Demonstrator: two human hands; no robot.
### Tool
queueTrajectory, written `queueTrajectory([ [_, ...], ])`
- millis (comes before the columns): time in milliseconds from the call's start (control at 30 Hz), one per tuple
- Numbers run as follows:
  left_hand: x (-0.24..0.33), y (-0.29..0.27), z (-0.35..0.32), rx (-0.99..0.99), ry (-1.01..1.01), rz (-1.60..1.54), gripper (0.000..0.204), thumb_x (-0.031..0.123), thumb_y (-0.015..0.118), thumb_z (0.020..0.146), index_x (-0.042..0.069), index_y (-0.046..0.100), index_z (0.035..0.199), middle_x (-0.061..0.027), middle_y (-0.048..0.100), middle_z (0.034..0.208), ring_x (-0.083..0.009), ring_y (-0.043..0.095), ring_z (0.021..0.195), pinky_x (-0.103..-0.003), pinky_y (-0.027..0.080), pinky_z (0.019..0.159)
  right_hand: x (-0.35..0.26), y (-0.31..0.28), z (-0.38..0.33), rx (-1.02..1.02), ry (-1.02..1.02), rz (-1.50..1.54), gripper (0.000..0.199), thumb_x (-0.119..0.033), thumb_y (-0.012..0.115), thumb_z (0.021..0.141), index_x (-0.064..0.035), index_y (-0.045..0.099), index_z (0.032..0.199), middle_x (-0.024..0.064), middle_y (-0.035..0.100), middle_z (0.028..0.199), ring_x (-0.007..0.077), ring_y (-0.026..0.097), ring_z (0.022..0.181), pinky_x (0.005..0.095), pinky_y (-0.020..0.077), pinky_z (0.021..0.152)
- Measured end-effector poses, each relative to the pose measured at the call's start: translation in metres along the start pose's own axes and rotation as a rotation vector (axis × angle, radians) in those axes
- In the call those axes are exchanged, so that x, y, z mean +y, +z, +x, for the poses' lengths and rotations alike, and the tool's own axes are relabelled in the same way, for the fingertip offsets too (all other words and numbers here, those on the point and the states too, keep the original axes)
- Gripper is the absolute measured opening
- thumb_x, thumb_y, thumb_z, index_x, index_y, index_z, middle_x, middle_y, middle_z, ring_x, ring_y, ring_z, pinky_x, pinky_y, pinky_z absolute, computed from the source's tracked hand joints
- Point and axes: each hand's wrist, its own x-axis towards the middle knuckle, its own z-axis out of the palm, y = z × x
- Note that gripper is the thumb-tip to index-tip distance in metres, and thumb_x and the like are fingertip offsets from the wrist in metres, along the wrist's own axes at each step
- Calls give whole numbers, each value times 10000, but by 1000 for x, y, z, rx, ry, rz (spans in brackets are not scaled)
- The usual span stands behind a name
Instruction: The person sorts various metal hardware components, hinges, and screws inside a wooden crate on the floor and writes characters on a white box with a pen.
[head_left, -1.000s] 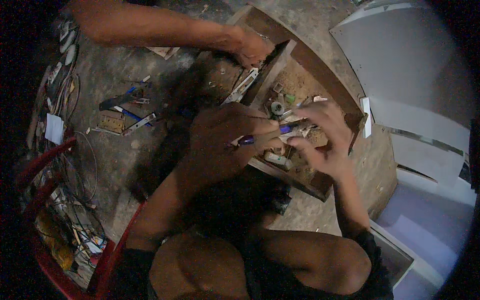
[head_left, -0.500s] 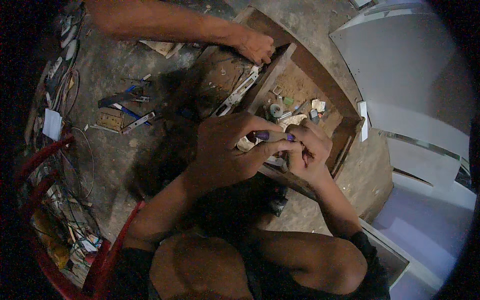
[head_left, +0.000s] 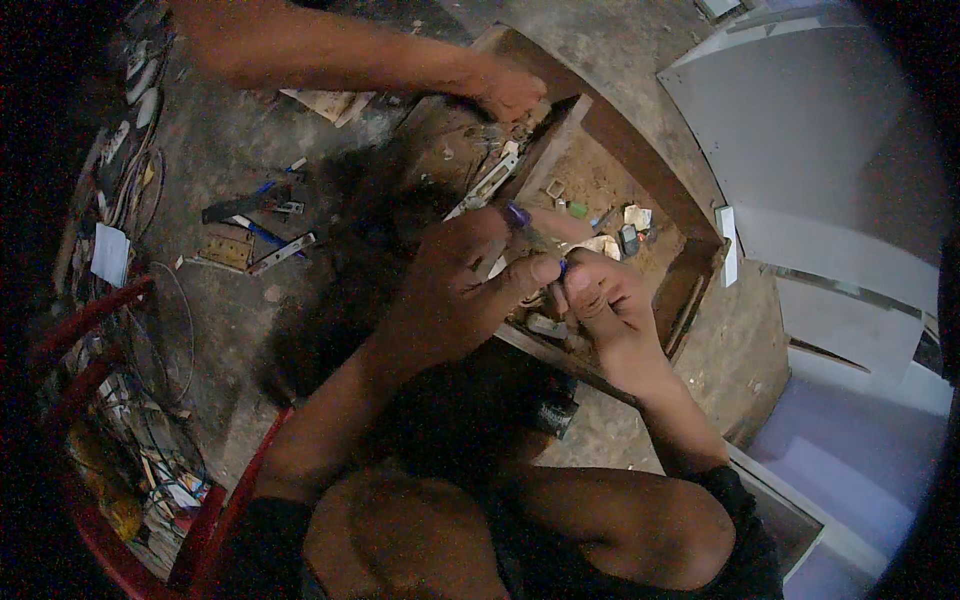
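Note:
My left hand (head_left: 465,265) is raised over the near side of a brown wooden tray (head_left: 640,125). Its thumb and blurred forefinger stand apart, with nothing visible held between them. A purple patch or band (head_left: 517,214) shows at the forefinger. Close beside the thumb tip is my right hand (head_left: 612,300), fingers pinched together. A small bit of purple shows at its fingertips, too small to name. Beneath my hands lie small loose parts, partly hidden, and a pale crumpled piece (head_left: 600,245). Another person's hand (head_left: 510,95) reaches into the tray's far left section.
A pale slotted metal strip (head_left: 490,180) lies along the tray's left section. Pliers-like tools with blue handles (head_left: 262,232) and a small brown block (head_left: 225,247) rest on the floor at left. Red chair parts (head_left: 90,320) and tangled cables stand at the left rim; grey panels (head_left: 800,140) at right.
My left forefinger has lifted away from the thumb and from my right hand, carrying the purple patch upward. My right hand keeps its pinch. The other person's hand stays at the tray's far left.

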Motion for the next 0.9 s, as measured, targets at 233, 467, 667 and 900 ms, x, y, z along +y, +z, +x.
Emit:
queueTrajectory([
  [233, 28, 8, 0, 98, -132, -84, 210, 214, 677, 925, 7, 670, 896, -86, 623, 728, -143, 572, 676, -314, 454, 626, 12, 12, -6, -34, 118, 360, 477, -424, 468, 1061, -51, 562, 779, -23, 506, 685, 64, 427, 637, 247, 323, 578],
  [467, 23, 17, -9, 210, -226, -190, 252, 231, 747, 904, 28, 661, 780, -6, 592, 656, -77, 516, 632, -285, 421, 570, 14, 27, -8, 229, -159, -1, 289, -236, 538, 1046, 23, 646, 974, 59, 679, 882, 86, 527, 748, 243, 444, 701],
  [667, 40, 20, -6, 287, -377, -317, 314, 228, 768, 895, 47, 585, 714, 9, 569, 672, -59, 467, 625, -269, 400, 553, 5, 35, -7, 391, -290, -361, 133, -80, 637, 958, 52, 650, 952, 74, 646, 782, 120, 581, 701, 254, 463, 648],
  [900, 31, 21, -11, 354, -447, -370, 246, 234, 748, 915, 45, 647, 795, 15, 621, 743, -45, 514, 677, -245, 415, 591, 6, 29, 2, 444, -540, -743, 125, -1, 687, 842, 55, 683, 953, 155, 613, 703, 250, 589, 564, 306, 463, 544],
])
